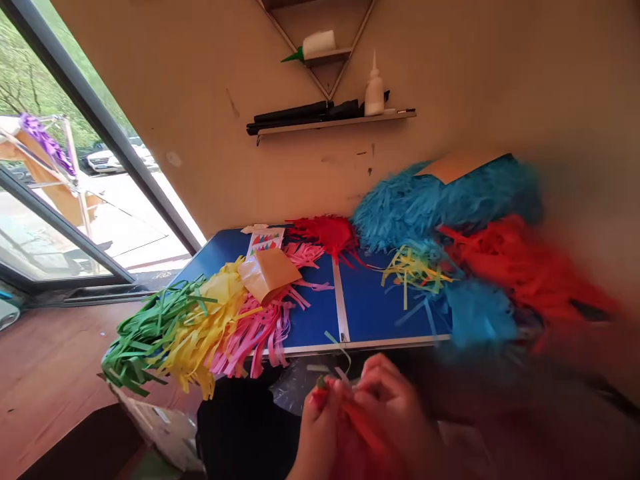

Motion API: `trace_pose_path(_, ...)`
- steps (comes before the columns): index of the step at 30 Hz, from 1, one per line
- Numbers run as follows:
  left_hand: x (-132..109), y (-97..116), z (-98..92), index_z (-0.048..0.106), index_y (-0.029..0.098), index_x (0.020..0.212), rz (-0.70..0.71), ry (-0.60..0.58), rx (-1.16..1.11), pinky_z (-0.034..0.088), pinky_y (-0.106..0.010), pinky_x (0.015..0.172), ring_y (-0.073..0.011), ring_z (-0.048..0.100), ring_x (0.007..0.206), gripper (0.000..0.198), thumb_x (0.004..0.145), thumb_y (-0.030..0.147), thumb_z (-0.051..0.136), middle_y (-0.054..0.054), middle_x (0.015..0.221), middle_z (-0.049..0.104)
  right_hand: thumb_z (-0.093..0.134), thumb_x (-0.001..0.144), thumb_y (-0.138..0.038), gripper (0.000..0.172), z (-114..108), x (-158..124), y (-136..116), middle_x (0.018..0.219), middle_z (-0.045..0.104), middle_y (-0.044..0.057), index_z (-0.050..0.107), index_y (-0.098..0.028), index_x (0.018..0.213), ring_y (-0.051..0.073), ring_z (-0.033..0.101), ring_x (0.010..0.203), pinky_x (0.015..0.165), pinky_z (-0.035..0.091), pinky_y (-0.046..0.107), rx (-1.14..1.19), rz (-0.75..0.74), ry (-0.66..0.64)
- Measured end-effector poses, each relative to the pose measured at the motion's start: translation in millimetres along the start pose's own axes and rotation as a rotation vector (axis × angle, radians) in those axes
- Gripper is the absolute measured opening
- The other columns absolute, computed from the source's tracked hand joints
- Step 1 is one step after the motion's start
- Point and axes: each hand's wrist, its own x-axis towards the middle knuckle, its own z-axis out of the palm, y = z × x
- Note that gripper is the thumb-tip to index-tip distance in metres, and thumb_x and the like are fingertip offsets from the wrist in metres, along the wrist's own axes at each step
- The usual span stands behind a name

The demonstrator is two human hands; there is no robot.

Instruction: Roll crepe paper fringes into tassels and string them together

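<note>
Close to my body, below the table's front edge, both hands meet on a bundle of red paper fringe [367, 427]. My left hand [320, 423] is closed, its thumb and fingers pinching the bundle's upper end, where a small green bit shows. Beside it my right hand [393, 393] has its fingers curled in on the same red fringe, also closed. Thin pale green strips [345, 360] stick up between the hands. The lower part of the bundle is blurred and partly hidden by my right hand.
On the blue folding table [310, 320] lie green fringe [160, 327], yellow fringe [200, 340], pink fringe [260, 327], blue fringe [430, 207] and red fringe [520, 267]. A brown paper piece [273, 273] rests on top. Glue bottles stand on wall shelves [340, 122]. A window is at left.
</note>
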Motion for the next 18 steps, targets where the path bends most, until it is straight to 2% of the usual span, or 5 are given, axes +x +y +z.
trace_pose_path(4,8.3,0.7,-18.9,0.05,0.016,0.057,-0.091,0.159,0.05,0.038,-0.022,0.056,-0.0111,0.044,0.055,0.057,0.049,0.069,0.067,0.003,0.054,0.049,0.031,0.086,-0.048,0.044,-101.2,58.7,69.7,0.09,0.058,0.014,0.06,-0.015,0.081,0.023,0.055,0.085,0.079,0.045,0.035,-0.7,0.251,0.352)
trace_pose_path(6,12.0,4.0,-28.2,0.052,0.016,0.058,-0.069,0.172,0.117,0.039,-0.022,0.06,-0.012,0.046,0.059,0.055,0.051,0.068,0.067,0.002,0.057,0.052,0.035,0.083,-0.04,0.041,-147.3,91.1,103.3,0.086,0.058,0.016,0.063,-0.011,0.087,0.027,0.053,0.086,0.082,0.041,0.04,-0.814,0.308,0.333)
trace_pose_path(8,14.6,8.2,-32.5,0.054,0.016,0.061,-0.026,0.147,0.144,0.041,-0.023,0.066,-0.0143,0.05,0.065,0.053,0.056,0.067,0.065,0.0,0.063,0.056,0.041,0.08,-0.034,0.035,-173.2,116.7,128.7,0.09,0.058,0.015,0.064,-0.011,0.091,0.026,0.053,0.088,0.083,0.04,0.038,-0.899,0.316,0.225)
trace_pose_path(12,14.5,15.3,-29.0,0.057,0.016,0.062,0.055,0.123,0.174,0.042,-0.025,0.065,-0.016,0.052,0.066,0.053,0.063,0.068,0.058,-0.003,0.065,0.058,0.047,0.078,-0.031,0.029,-177.1,142.1,153.8,0.095,0.058,0.013,0.066,-0.015,0.093,0.026,0.052,0.091,0.082,0.039,0.035,-1.043,0.317,0.049)
trace_pose_path(18,9.2,18.2,-33.1,0.049,0.017,0.054,0.121,0.154,0.161,0.038,-0.022,0.052,-0.0105,0.044,0.049,0.05,0.064,0.064,0.061,0.002,0.05,0.048,0.052,0.075,-0.032,0.023,-175.1,152.2,162.5,0.082,0.058,0.013,0.068,-0.015,0.078,0.026,0.056,0.076,0.061,0.039,0.032,-1.151,0.317,-0.089)
